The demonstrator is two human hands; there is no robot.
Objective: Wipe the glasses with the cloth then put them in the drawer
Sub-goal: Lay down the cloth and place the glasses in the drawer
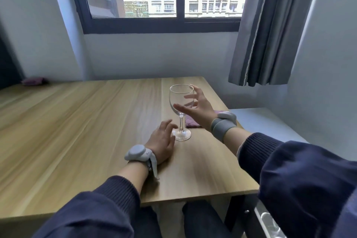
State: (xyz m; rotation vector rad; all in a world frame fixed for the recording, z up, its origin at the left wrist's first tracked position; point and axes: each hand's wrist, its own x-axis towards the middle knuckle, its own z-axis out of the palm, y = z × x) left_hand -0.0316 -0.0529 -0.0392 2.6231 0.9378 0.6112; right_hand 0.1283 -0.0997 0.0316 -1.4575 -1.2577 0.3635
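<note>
A clear wine glass (181, 106) stands upright on the wooden table (77, 131), right of centre. My right hand (197, 106) is spread open beside the bowl, its fingers straight; whether they touch the glass I cannot tell. My left hand (162, 141) rests on the table just left of the glass's foot, fingers relaxed and near the base. A purple cloth (191, 122) lies flat on the table behind the glass, partly hidden by my right wrist. At the bottom right an open drawer (270, 222) shows glassware inside.
A second purple cloth (33, 80) lies at the table's far left corner. A white cabinet top (266, 120) sits to the right of the table. A grey curtain (270, 35) hangs by the window. My legs are under the table's front edge.
</note>
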